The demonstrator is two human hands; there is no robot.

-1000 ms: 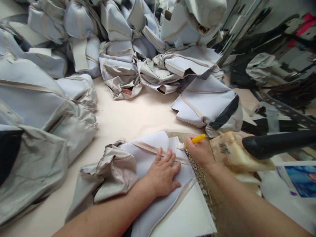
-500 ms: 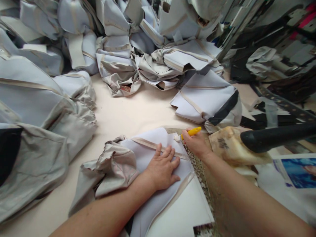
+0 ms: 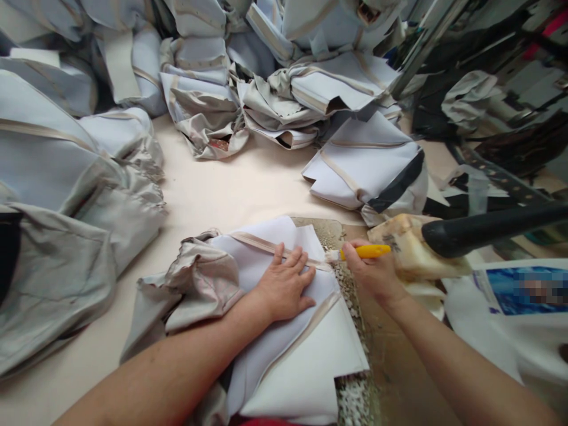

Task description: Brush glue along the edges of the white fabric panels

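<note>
A pale grey-white sewn fabric piece (image 3: 306,355) with beige seam strips lies in front of me, its crumpled grey cloth part (image 3: 208,278) bunched at the left. My left hand (image 3: 286,284) rests flat on it with fingers spread, pressing near the upper strip. In my right hand (image 3: 370,272) is a brush with a yellow handle (image 3: 366,251). Its whitish bristles are at the piece's right edge, by the end of the upper strip. Under that edge lies a board (image 3: 352,319) crusted with speckled, glue-like residue.
Similar sewn pieces (image 3: 364,160) are heaped along the back and left of the pale table (image 3: 222,189). To the right stand a yellowish stained container (image 3: 402,242), a thick black handle-like bar (image 3: 488,228) and a white bag with a blue picture (image 3: 506,290).
My right hand has moved the brush right and slightly down along the edge, its handle now lying more level. My left hand stays flat on the piece. The whole view has shifted slightly.
</note>
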